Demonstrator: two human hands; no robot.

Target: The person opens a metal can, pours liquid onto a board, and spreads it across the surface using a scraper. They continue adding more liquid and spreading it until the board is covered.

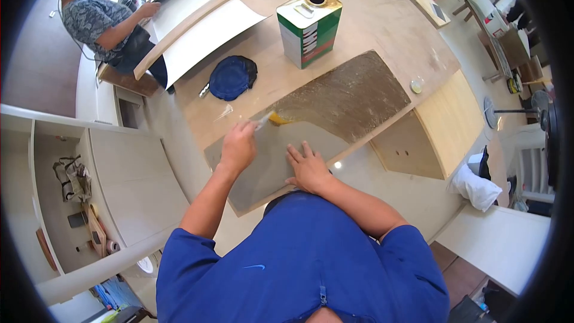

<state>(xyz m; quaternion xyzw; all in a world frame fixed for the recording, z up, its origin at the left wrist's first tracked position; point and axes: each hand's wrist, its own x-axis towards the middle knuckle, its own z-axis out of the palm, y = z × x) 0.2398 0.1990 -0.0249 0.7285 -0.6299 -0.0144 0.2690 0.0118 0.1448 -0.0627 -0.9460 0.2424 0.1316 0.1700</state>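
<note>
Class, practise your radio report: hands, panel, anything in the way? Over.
Left hand grips tool at panel. Right hand palm-down on panel. Panel part smooth grey, part streaky brown. Tin beyond panel, not blocking.

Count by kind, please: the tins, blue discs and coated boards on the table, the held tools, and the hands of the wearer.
Tin: 1
Blue disc: 1
Coated board: 1
Held tool: 1
Left hand and right hand: 2
Total: 6
</note>
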